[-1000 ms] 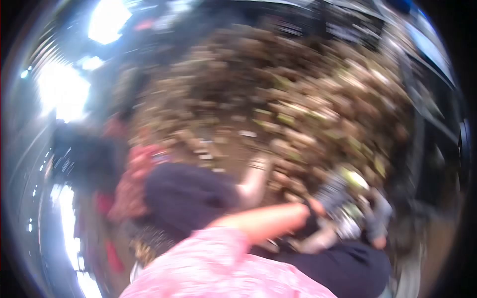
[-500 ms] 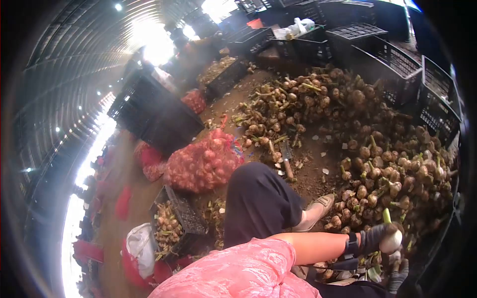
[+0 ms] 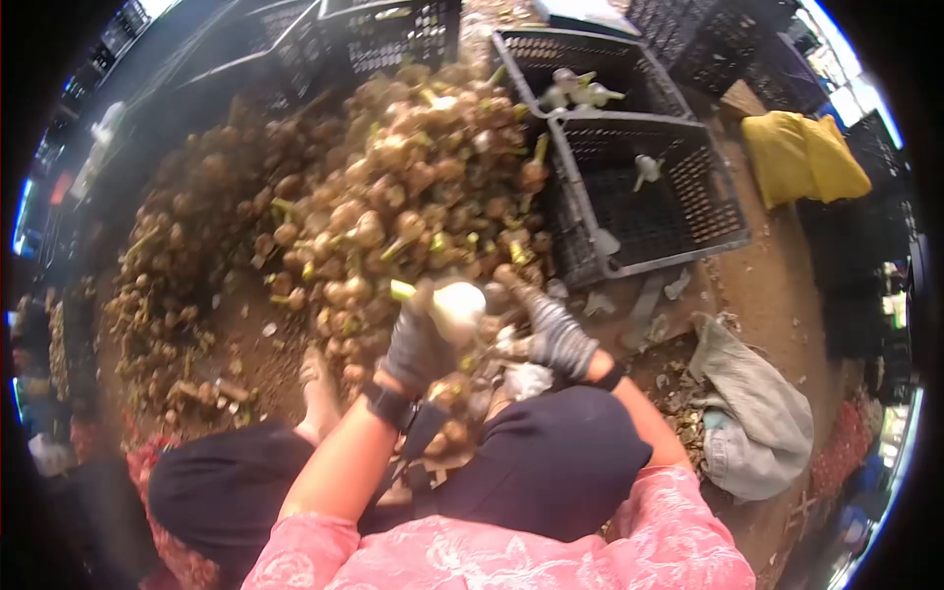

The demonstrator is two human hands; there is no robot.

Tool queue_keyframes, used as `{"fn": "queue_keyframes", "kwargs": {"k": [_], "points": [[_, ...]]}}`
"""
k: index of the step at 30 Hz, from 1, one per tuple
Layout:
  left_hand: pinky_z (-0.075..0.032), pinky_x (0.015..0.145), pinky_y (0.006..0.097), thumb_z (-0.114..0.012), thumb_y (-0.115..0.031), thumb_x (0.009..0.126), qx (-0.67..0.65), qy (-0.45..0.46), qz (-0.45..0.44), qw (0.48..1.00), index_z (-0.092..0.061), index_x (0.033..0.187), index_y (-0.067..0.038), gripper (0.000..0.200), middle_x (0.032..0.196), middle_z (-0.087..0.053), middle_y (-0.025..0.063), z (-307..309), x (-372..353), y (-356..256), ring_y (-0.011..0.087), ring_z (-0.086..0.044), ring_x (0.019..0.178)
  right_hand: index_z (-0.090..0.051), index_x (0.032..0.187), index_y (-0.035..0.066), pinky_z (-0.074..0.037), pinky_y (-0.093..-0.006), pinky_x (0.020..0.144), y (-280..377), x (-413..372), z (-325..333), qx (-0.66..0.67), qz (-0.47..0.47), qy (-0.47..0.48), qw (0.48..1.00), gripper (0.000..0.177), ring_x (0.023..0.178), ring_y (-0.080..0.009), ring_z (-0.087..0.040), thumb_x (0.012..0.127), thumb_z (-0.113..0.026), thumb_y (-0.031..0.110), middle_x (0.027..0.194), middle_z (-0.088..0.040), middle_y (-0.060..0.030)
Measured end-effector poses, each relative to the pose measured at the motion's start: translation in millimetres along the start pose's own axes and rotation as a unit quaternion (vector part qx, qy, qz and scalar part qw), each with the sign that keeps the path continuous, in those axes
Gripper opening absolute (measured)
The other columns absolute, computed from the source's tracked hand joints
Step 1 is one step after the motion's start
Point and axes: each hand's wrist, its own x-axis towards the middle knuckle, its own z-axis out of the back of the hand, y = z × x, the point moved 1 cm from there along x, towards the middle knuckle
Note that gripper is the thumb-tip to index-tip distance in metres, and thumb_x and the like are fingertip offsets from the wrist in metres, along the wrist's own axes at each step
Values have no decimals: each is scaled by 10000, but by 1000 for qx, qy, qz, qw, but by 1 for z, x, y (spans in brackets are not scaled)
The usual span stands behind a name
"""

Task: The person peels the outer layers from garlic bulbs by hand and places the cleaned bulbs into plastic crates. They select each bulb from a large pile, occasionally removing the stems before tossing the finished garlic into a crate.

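Observation:
My left hand (image 3: 418, 344), in a dark grey glove, is closed around a white garlic bulb (image 3: 458, 309) with a short green stem poking out to the left. To the right of the bulb, my right hand (image 3: 559, 332) wears a grey striped glove; its fingers are spread apart, and I see nothing gripped between them. Pale papery skins (image 3: 526, 380) lie just below that hand. Beyond both hands rises a large heap of unpeeled garlic (image 3: 383, 216), brown and stemmed.
A black plastic crate (image 3: 580, 211) at the right holds a single white bulb, and another crate (image 3: 511, 44) behind it holds several. A yellow sack (image 3: 801, 157) is at the far right. A grey-white cloth sack (image 3: 752, 423) lies beside my right knee.
The view has swung right, away from the red net bags and the knife on the ground, bringing the crates into sight. The white bulb stays in my left hand, now at mid-view.

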Motion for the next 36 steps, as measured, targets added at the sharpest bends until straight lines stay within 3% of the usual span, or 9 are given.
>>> {"fn": "queue_keyframes", "kwargs": {"k": [5,9,18,22,23,24,27,31,36], "points": [[-462,857,321,-608,-201,831,-266,18,84,960,-438,1229,-45,460,1136,-545,81,-16,-8,7,182,-543,992,-435,1253,99,-489,-314,808,-44,15,-15,388,-169,6,906,651,894,-160,-557,696,-763,183,1046,-557,-51],[-507,712,278,-585,-180,853,-77,-121,52,988,-616,944,-49,163,843,-637,38,16,-13,38,158,-605,753,-532,1055,76,-542,-350,645,-20,47,35,478,-175,-146,848,398,740,-225,-626,713,-706,179,915,-606,-93],[-346,480,313,-543,-442,857,-290,-199,260,899,-324,509,-116,525,532,-432,53,15,5,42,189,-404,494,-523,1019,39,-520,-284,518,-24,74,135,431,-160,-224,859,343,718,-212,-612,776,-654,243,865,-611,-103],[-473,534,336,-624,-318,818,-298,-223,267,889,-558,811,-95,232,634,-521,39,11,8,68,200,-537,571,-543,1002,91,-496,-276,579,0,81,143,441,-175,-228,850,317,729,-203,-580,796,-637,313,872,-592,-55],[-473,534,336,-624,-318,818,-296,-238,268,886,-558,811,-95,232,634,-521,39,18,4,76,200,-537,571,-520,1001,72,-494,-273,601,-51,107,180,176,14,-147,973,356,732,-205,-574,784,-654,321,881,-577,-63],[-475,550,306,-623,-232,817,-263,-173,247,916,-550,879,-77,182,700,-535,34,19,5,79,172,-531,598,-490,1068,3,-522,-264,622,-5,118,185,621,-35,-71,780,439,775,-229,-585,801,-642,317,919,-579,-117],[-489,611,261,-611,-98,821,-234,-135,198,942,-555,969,-44,167,784,-576,31,13,7,64,126,-549,683,-386,1212,-62,-545,-283,733,37,140,189,580,-50,-113,805,552,928,-251,-578,835,-606,275,1052,-554,-197],[-497,628,265,-619,-134,826,-256,-168,223,926,-580,950,-54,153,818,-609,32,19,3,56,129,-576,703,-542,1083,-5,-539,-298,625,7,190,94,9,66,17,998,295,841,-198,-624,861,-580,186,1020,-606,-102],[-408,502,289,-610,-389,824,-338,-219,259,878,-466,634,-131,351,588,-491,5,23,16,39,155,-488,543,-480,1112,11,-445,-414,812,47,201,-15,-303,71,-132,941,610,934,-355,-543,718,-656,443,1014,-549,-232]]}}
